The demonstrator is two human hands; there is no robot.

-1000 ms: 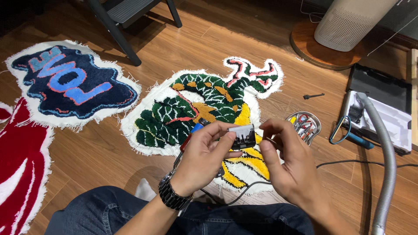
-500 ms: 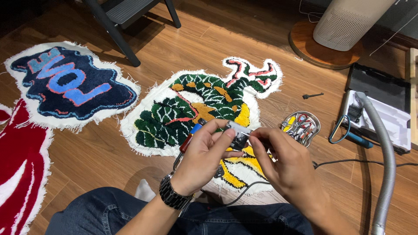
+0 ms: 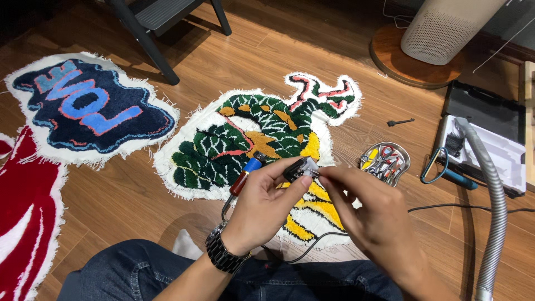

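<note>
Both hands had tipped the small black clipper downward. Left hand gripped it above the green rug; right hand pinched its silver head, probably fitting it, which needed a gentle push.

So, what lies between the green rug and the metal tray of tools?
In the head view, only bare wooden floor separates the green rug from the metal tray.

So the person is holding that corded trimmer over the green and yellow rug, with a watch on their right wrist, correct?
Not quite: the watch is on the left wrist, as the head view shows. The rest holds: both the left hand and right hand hold the corded trimmer over the green and yellow rug.
</note>
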